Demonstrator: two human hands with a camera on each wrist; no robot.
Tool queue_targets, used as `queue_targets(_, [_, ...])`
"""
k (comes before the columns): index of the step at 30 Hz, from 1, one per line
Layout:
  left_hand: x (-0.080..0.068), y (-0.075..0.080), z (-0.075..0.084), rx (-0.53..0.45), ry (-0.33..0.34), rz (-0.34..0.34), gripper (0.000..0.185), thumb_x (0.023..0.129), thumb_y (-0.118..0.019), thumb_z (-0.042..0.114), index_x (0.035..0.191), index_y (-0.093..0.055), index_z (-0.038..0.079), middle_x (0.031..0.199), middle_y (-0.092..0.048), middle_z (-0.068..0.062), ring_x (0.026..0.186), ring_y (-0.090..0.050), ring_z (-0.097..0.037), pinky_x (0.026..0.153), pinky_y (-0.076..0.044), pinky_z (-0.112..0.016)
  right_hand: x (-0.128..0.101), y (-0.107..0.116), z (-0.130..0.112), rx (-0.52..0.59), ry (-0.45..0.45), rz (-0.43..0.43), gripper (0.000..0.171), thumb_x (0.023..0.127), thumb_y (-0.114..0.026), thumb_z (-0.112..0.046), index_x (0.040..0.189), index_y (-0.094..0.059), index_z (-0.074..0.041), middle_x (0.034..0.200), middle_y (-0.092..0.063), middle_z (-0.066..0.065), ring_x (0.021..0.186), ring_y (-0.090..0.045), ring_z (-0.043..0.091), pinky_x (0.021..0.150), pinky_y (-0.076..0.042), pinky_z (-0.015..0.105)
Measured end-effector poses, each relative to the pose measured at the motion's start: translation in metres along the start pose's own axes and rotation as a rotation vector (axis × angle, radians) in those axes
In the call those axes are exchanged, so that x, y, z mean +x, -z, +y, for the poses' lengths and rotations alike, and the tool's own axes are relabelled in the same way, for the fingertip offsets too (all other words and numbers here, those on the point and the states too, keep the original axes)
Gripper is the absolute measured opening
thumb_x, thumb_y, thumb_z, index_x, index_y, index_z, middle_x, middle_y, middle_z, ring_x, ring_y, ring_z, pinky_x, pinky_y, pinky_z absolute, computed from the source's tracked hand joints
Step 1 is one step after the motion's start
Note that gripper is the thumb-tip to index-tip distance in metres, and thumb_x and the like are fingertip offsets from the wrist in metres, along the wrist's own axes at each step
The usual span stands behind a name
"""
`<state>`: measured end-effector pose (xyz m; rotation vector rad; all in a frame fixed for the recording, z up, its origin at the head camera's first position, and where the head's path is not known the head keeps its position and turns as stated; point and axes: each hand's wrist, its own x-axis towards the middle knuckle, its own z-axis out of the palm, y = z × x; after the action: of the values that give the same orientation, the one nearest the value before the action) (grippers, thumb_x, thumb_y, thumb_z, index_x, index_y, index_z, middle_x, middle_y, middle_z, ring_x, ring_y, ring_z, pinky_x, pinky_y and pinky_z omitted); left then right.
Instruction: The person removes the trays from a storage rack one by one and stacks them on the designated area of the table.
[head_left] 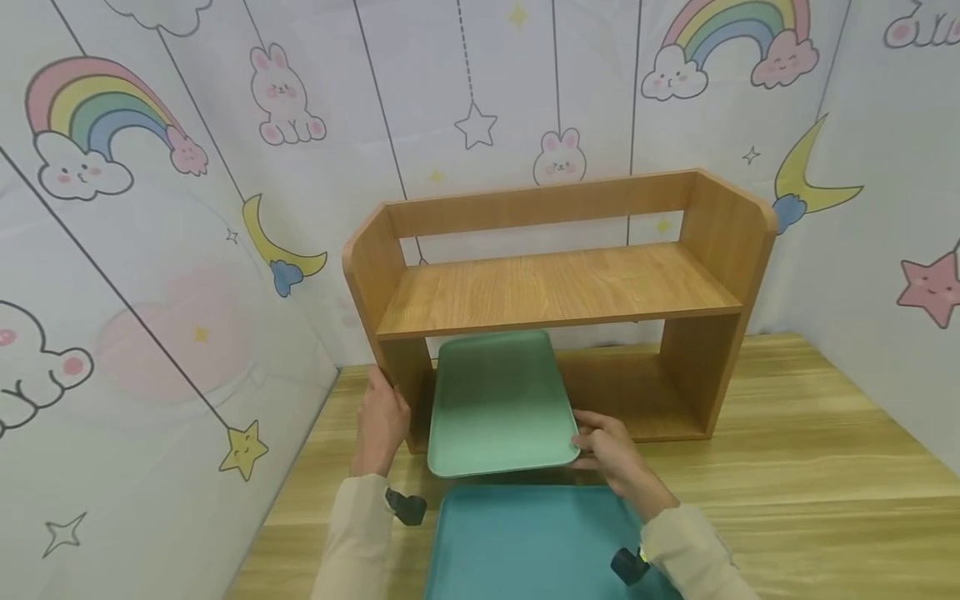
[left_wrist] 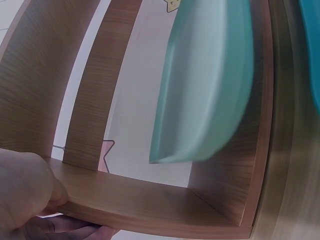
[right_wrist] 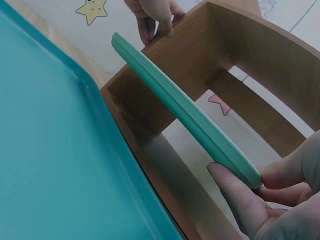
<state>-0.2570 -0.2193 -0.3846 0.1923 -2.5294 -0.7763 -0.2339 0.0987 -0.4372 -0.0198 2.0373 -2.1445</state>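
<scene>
1. Two trays are in front of you: a light green tray [head_left: 497, 404], tilted with its far end under the shelf board of the wooden desk shelf [head_left: 555, 287], and a darker teal tray [head_left: 536, 542] lying flat on the worktop [head_left: 810, 483] just below it.
2. Your right hand [head_left: 611, 454] has the grip on the light green tray at its near right corner. In the right wrist view the thumb [right_wrist: 237, 200] lies along the rim and the fingers curl under it, a pinch on the edge.
3. Your left hand [head_left: 381, 421] holds the left side panel of the wooden desk shelf, fingers wrapped round its front edge, and touches no tray.
4. The light green tray looks like a thin, stiff moulded plastic piece with a raised lip [right_wrist: 180, 107]. Judge it light and rigid; it shows no sag though held at one corner.
5. Its surface looks smooth and matte, so it may slip in a one-corner pinch and tend to swing on that point. A hold on the lip midway along a side would likely steady it better.
6. It does not look fragile, though its far edge sits close to the shelf's underside and could knock there.
7. The wooden desk shelf looks heavier and stable, with your left hand bracing it.
</scene>
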Motion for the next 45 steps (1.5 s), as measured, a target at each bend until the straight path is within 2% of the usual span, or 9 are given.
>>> queue_targets(14, [0.002, 0.000, 0.000, -0.001, 0.014, -0.014, 0.026, 0.097, -0.041, 0.009, 0.119, -0.036, -0.005, 0.106, -0.058, -0.032, 0.095, -0.061, -0.049, 0.076, -0.049, -0.056, -0.009, 0.017, -0.003, -0.037, 0.029, -0.024, 0.046, 0.092, -0.048, 0.001, 0.137, -0.042, 0.008, 0.098, -0.057, 0.013, 0.081, -0.063, 0.019, 0.071, -0.055, 0.040])
queue_targets(22, [0.001, -0.001, 0.001, -0.012, 0.015, -0.014, 0.028, 0.097, -0.040, 0.009, 0.121, -0.036, -0.006, 0.108, -0.058, -0.033, 0.097, -0.061, -0.049, 0.077, -0.049, -0.056, -0.011, 0.028, 0.002, -0.055, 0.015, -0.023, 0.047, 0.094, -0.046, 0.000, 0.140, -0.039, 0.007, 0.106, -0.056, 0.016, 0.085, -0.064, 0.018, 0.072, -0.056, 0.036])
queue_targets(28, [0.001, -0.001, 0.001, -0.015, 0.022, -0.025, 0.029, 0.098, -0.039, 0.009, 0.122, -0.035, -0.006, 0.110, -0.057, -0.032, 0.098, -0.060, -0.049, 0.079, -0.049, -0.056, -0.013, 0.034, 0.004, -0.061, 0.001, -0.003, 0.046, 0.094, -0.046, 0.000, 0.139, -0.042, 0.005, 0.105, -0.056, 0.015, 0.085, -0.064, 0.018, 0.073, -0.056, 0.037])
queue_targets(32, [0.001, -0.002, 0.000, -0.014, 0.017, -0.027, 0.030, 0.098, -0.039, 0.009, 0.123, -0.034, -0.006, 0.110, -0.057, -0.033, 0.098, -0.060, -0.049, 0.078, -0.049, -0.056, -0.017, 0.039, 0.004, -0.068, -0.001, 0.000, 0.045, 0.095, -0.045, -0.001, 0.140, -0.041, 0.005, 0.105, -0.054, 0.014, 0.085, -0.063, 0.018, 0.072, -0.056, 0.035])
queue_targets(45, [-0.001, 0.000, 0.001, -0.006, -0.011, -0.012, 0.030, 0.098, -0.039, 0.008, 0.124, -0.033, -0.007, 0.110, -0.057, -0.034, 0.096, -0.062, -0.049, 0.076, -0.049, -0.056, -0.027, 0.051, 0.005, -0.069, 0.016, -0.027, 0.045, 0.098, -0.043, -0.005, 0.142, -0.039, 0.003, 0.117, -0.051, 0.016, 0.090, -0.062, 0.017, 0.075, -0.055, 0.033])
